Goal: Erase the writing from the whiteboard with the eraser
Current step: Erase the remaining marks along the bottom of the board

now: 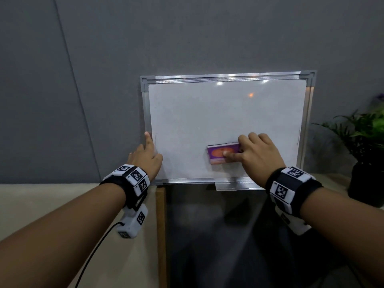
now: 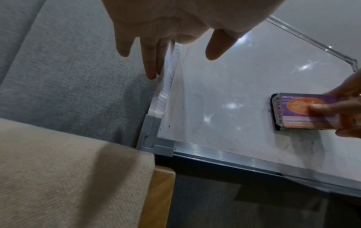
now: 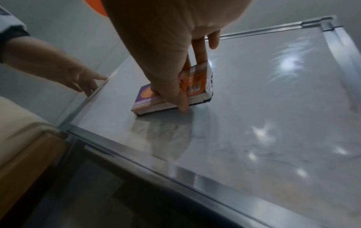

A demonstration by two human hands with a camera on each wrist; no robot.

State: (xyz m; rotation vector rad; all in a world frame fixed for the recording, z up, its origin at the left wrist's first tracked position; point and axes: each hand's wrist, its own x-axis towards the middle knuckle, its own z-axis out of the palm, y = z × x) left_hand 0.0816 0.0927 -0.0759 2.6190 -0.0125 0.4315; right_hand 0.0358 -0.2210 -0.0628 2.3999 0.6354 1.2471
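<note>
Propped upright against a grey wall: whiteboard, frame resting on a dark glass surface edged in wood. Board almost clean; 1 short dark dash left of centre, plus faint grey smudging toward 6 o'clock, just under the eraser. Judged as the closing passes of the wiping step.

Left hand at the board's 8 o'clock edge, fingers straight along the frame, thumb on the white face, steadying, holding nothing. Right hand at 5 o'clock on the board, grip curled around the eraser: thumb along its lower edge, fingers over the top, dark felt pressed flat to the board.

Next move, as a guess: slide up and toward 9 o'clock over the dash, then down across the smudges, felt kept flat and pressure even, left hand bracing so the board does not slip.

Nearby: potted plant at 3 o'clock, well apart from the eraser; beige cloth at 9 o'clock; wrist bands with black-and-white markers. Nothing visibly blocking the stroke.
</note>
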